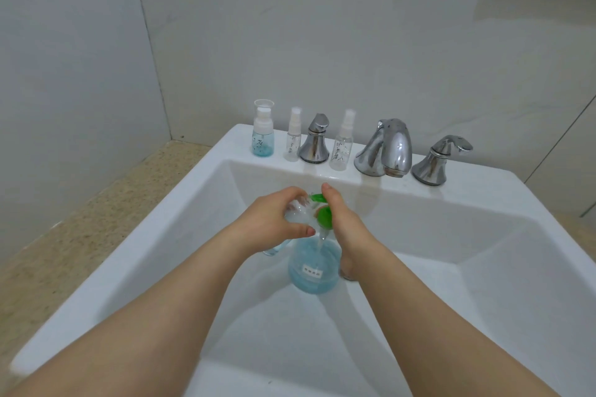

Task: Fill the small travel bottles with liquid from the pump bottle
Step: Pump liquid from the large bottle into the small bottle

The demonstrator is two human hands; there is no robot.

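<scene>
A white sink point(154, 219) sits against grey tiled walls. On its back ledge stand three travel bottles point(263, 135), two handles point(314, 142) and one spout point(387, 148). Over the basin, the left hand point(277, 222) grasps a clear small bottle point(298, 209); the right hand point(345, 229) presses the pump bottle's point(314, 264) green head.

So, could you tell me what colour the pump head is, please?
Green, in the head view: pump head.

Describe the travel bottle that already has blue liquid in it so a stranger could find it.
Start at the chrome faucet on the sink's back ledge and go left past both clear spray bottles. The blue-tinted travel bottle stands leftmost. Only it holds blue liquid and wears a clear cap.
</scene>
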